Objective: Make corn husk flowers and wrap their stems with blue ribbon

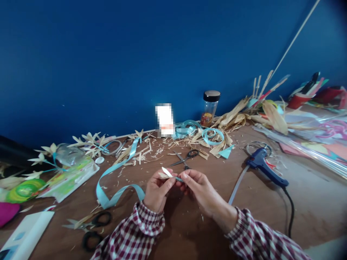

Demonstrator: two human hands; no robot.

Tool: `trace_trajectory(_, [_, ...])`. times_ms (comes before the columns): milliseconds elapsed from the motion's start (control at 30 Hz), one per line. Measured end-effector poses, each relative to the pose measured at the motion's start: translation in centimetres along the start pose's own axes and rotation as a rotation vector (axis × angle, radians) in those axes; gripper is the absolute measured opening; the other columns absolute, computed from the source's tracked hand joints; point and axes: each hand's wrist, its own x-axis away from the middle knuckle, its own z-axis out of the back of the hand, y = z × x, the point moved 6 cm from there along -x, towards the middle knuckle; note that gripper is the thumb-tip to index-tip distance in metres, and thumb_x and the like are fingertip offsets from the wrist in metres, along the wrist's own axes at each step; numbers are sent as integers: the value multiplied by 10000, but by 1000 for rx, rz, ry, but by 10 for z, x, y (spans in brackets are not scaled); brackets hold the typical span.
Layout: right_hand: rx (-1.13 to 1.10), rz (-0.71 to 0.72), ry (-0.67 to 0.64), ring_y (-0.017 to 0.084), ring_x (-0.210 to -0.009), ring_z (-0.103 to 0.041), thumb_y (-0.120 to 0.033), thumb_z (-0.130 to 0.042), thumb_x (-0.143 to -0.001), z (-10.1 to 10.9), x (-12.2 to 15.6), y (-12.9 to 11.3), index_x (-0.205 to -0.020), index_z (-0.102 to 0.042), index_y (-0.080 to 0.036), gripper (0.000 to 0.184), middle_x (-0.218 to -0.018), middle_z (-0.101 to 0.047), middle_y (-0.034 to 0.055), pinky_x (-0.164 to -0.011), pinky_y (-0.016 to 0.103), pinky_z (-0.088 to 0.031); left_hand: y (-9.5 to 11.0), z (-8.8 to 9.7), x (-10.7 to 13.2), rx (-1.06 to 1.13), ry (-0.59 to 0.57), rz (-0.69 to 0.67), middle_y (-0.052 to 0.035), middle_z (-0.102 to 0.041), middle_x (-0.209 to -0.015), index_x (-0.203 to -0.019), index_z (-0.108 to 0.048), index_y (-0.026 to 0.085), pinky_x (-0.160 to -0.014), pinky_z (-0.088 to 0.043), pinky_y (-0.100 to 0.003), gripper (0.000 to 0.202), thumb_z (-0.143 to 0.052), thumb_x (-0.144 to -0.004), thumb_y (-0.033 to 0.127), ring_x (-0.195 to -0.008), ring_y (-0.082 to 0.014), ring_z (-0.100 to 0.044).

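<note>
Both of my hands meet over the middle of the table around a small corn husk flower (166,173) with pale pointed petals and a blue-green stem. My left hand (159,187) pinches it near the base of the petals. The fingers of my right hand (200,186) are closed on the thin stem (178,179). Just beyond my fingertips lies a small pair of black-handled scissors (185,159). A light blue ribbon (119,193) loops across the table to the left of my left hand, one end passing behind the wrist.
Larger scissors (89,227) lie at front left. A blue glue gun (267,168) with a black cord rests on the right. Finished husk flowers (90,141) stand at back left. Dried husks (233,113), a lidded jar (210,108) and ribbon coils (213,136) line the wall.
</note>
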Motion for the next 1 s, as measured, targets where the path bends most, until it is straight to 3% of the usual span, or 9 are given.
trace_trajectory(100, [4,20,-26,77,-514,-499,-431,-638,-756,-5,-1,0,-733,-612,-180,254,-643,-615,-13,-458,182,-356,-7,-2,1,183,70,114,-3,-694,-709,-803,-632,159,-548,-527,-231,302,-793,-560,238,-541,-105,-619])
trace_trajectory(267, [196,143,100,122,-643,-541,-424,-579,-802,0,18,-23,-908,-616,-203,248,-751,-620,13,-529,214,-402,-7,5,1,273,196,251,18,-695,-665,-756,-647,171,-516,-520,-158,358,-845,-459,190,-540,-79,-617])
trace_trajectory(400, [602,289,44,150,-780,-562,-353,-513,-863,12,58,-62,-1009,-580,-228,204,-902,-623,35,-660,249,-447,-3,8,-1,265,215,223,34,-675,-633,-656,-636,167,-474,-498,-120,251,-830,-500,200,-531,-55,-598])
trace_trajectory(467, [911,365,117,154,-751,-564,-329,-511,-863,38,75,-81,-999,-586,-231,184,-918,-616,40,-653,263,-447,-3,8,-2,264,217,218,37,-665,-619,-655,-642,171,-453,-495,-120,233,-823,-511,192,-516,-54,-590])
trace_trajectory(567, [1387,496,365,205,-855,-558,-314,-506,-856,95,88,-108,-1006,-580,-219,193,-977,-601,69,-756,330,-436,-6,9,-2,260,222,238,31,-663,-617,-672,-658,168,-456,-501,-115,231,-816,-506,144,-516,-55,-591])
trace_trajectory(700, [1904,402,726,280,-900,-531,-331,-530,-826,170,87,-124,-974,-574,-191,208,-971,-590,113,-752,381,-418,-10,11,-3,256,230,251,24,-666,-606,-646,-661,153,-454,-511,-118,226,-807,-485,92,-516,-66,-601])
trace_trajectory(767, [1991,306,789,286,-863,-536,-351,-547,-811,194,84,-123,-976,-560,-182,236,-940,-591,119,-689,361,-421,-10,10,-3,248,224,246,26,-673,-622,-649,-662,157,-452,-517,-126,232,-805,-480,85,-514,-69,-602])
trace_trajectory(867, [1972,260,751,260,-817,-547,-294,-520,-825,211,81,-118,-992,-536,-165,212,-917,-589,117,-664,335,-424,-8,7,-2,248,207,227,32,-682,-637,-672,-668,168,-483,-529,-132,245,-805,-484,92,-528,-69,-612])
trace_trajectory(1000, [1904,427,753,260,-853,-532,-230,-449,-852,211,85,-118,-1082,-509,-144,252,-940,-570,129,-739,365,-432,-6,4,-1,264,185,197,33,-681,-635,-672,-668,167,-499,-532,-133,236,-810,-490,118,-526,-68,-612])
